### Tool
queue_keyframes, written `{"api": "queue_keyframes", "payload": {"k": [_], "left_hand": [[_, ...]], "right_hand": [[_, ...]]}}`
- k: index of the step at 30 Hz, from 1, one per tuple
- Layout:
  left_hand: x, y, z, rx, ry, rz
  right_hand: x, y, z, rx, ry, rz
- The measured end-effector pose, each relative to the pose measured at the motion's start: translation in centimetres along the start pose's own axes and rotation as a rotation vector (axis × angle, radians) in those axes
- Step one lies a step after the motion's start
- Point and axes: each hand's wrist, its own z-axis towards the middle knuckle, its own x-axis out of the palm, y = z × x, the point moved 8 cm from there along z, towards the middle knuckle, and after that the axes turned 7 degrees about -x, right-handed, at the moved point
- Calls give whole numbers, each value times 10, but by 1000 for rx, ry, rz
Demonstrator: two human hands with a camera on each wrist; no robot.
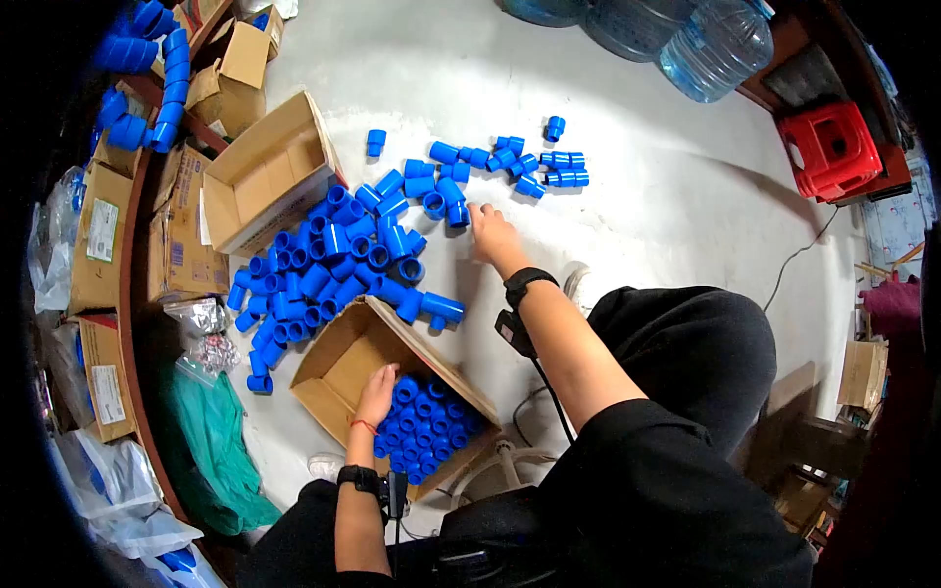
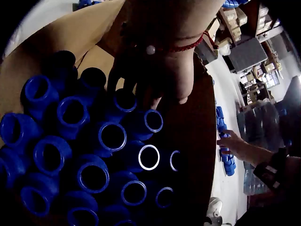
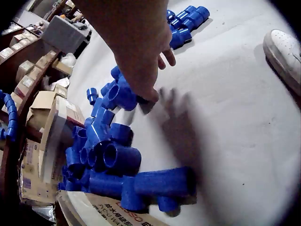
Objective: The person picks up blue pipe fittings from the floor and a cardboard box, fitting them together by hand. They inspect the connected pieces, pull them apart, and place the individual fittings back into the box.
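Observation:
In the head view my left hand (image 1: pixel 375 397) reaches into an open cardboard box (image 1: pixel 338 377) partly filled with upright blue pipe fittings (image 1: pixel 421 431). The left wrist view shows that hand's loose fingers hanging over the row nearest the box wall, fingertips right at a fitting's rim (image 2: pixel 125 100); shadow darkens them. My right hand (image 1: pixel 495 240) is low over the floor beside a blue tee fitting (image 1: pixel 457 213) at the edge of a loose pile. In the right wrist view its fingers are apart, and the thumb overlaps the fitting (image 3: pixel 123 96).
A heap of blue tees (image 1: pixel 323 265) lies between the box and a second open carton (image 1: pixel 265 176). More fittings (image 1: pixel 564 178) are scattered farther out. Shelves with cartons line the left; a green bag (image 1: pixel 216 441) lies below. Water bottles (image 1: pixel 716 49) and a red stool (image 1: pixel 830 149) stand beyond.

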Motion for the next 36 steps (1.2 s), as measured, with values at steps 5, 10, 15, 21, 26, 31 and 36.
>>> {"api": "queue_keyframes", "payload": {"k": [5, 10, 15, 21, 26, 31, 36], "left_hand": [[-2, 9, 0, -15, -33, -229], [-8, -3, -5, -75, -72, -255], [-15, 3, 1, -126, -122, -322], [-21, 5, 3, -200, -151, -307], [-24, -4, 0, -278, -176, -334], [-19, -1, -5, -365, -219, -387], [-15, 10, -9, -392, -241, -375]], "right_hand": [[2, 3, 23, 75, -76, 62], [14, -8, 38, 169, -232, 328], [16, -16, 45, 240, -264, 424], [10, -41, 52, 127, -233, 376], [-19, -85, 53, 178, -333, 558], [-13, -109, 66, 376, -425, 723], [3, -91, 83, 320, -336, 797]]}}
